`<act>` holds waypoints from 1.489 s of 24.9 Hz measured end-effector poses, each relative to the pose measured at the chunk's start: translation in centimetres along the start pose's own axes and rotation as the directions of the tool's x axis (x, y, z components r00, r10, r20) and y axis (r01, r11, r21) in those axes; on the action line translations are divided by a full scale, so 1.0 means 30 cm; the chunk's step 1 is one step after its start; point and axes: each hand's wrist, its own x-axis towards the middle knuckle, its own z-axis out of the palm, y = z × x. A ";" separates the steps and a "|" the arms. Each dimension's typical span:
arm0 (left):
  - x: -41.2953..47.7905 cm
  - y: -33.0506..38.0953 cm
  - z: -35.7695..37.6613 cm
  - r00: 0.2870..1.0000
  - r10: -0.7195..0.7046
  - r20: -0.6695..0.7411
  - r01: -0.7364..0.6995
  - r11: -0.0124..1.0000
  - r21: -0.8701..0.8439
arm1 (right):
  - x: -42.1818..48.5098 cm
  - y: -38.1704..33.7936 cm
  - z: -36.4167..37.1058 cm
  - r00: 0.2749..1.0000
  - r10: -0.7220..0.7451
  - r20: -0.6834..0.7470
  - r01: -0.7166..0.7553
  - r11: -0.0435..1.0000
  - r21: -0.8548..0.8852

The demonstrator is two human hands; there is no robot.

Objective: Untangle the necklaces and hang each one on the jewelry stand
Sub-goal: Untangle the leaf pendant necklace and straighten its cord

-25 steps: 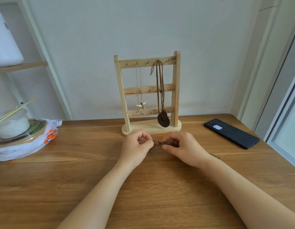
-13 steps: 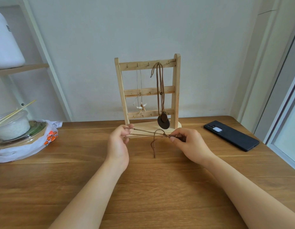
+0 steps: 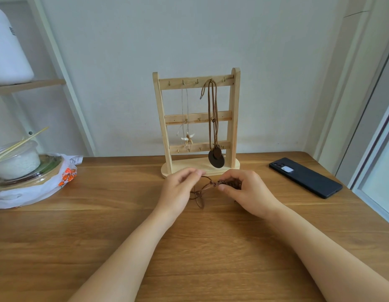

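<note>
A wooden jewelry stand stands at the back of the table. A brown cord necklace with a dark round pendant hangs from its top rail. A thin necklace with a pale charm hangs left of it. In front of the stand both hands hold a tangled brown cord necklace just above the table. My right hand pinches its bunched part. My left hand is blurred, its fingertips at the cord's loop; the grip is not clear. A loose loop hangs between the hands.
A black phone lies on the table at the right. At the left sit a plastic bag and clear food containers with chopsticks. A shelf with a white appliance stands at the far left. A window frame borders the right edge.
My left hand, which had pulled the cord out to the left half a second ago, has come back toward my right hand. The cord now hangs slack in loops between them.
</note>
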 end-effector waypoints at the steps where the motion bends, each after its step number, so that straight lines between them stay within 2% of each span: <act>1: 0.001 -0.009 0.005 0.997 0.032 0.063 -0.035 0.998 0.049 | -0.001 0.000 -0.001 1.000 -0.010 0.006 0.010 1.000 0.016; 3: 0.003 -0.027 0.011 0.989 0.047 0.137 -0.065 0.989 0.129 | -0.002 0.001 0.001 0.999 -0.024 0.027 0.024 0.999 0.034; 6: 0.009 -0.045 0.010 0.986 0.079 0.145 -0.115 0.959 0.259 | -0.003 0.000 0.001 0.999 -0.031 0.044 0.030 0.999 0.012; 10: -0.002 -0.039 0.007 0.987 0.085 0.138 -0.121 0.955 0.272 | -0.003 -0.006 0.004 0.998 -0.032 0.057 0.032 0.999 -0.003; 14: -0.005 -0.038 0.004 0.988 0.147 0.053 -0.157 0.941 0.299 | -0.006 -0.020 0.006 0.997 0.008 0.080 -0.015 0.996 0.089; 18: -0.006 -0.031 0.001 0.981 0.191 0.029 -0.191 0.941 0.278 | -0.003 -0.019 0.009 0.995 -0.010 0.099 0.006 0.999 0.042; 22: -0.006 -0.016 0.000 0.997 0.052 0.055 -0.060 0.987 0.147 | -0.006 -0.020 0.008 0.999 0.002 0.048 -0.004 0.999 0.053; 24: -0.003 -0.019 0.003 0.997 0.012 0.071 -0.022 0.990 0.139 | -0.007 -0.020 0.009 1.000 -0.008 0.026 0.007 0.998 0.058; 29: -0.006 -0.027 0.011 0.992 -0.003 0.122 -0.017 0.987 0.158 | -0.004 -0.021 0.012 1.000 -0.025 0.008 0.024 0.997 0.069; 32: -0.006 -0.021 0.011 0.997 -0.022 0.079 0.007 0.982 0.187 | -0.005 -0.025 0.017 0.999 -0.050 0.015 0.049 0.998 0.040; 35: -0.011 -0.015 0.013 0.998 -0.058 0.025 0.054 0.990 0.130 | -0.007 -0.019 0.015 0.999 -0.033 0.000 0.033 0.998 0.045; 37: -0.009 -0.012 0.011 0.995 -0.070 0.072 0.061 0.991 0.122 | -0.008 -0.019 0.015 1.000 -0.020 -0.003 0.020 0.999 0.048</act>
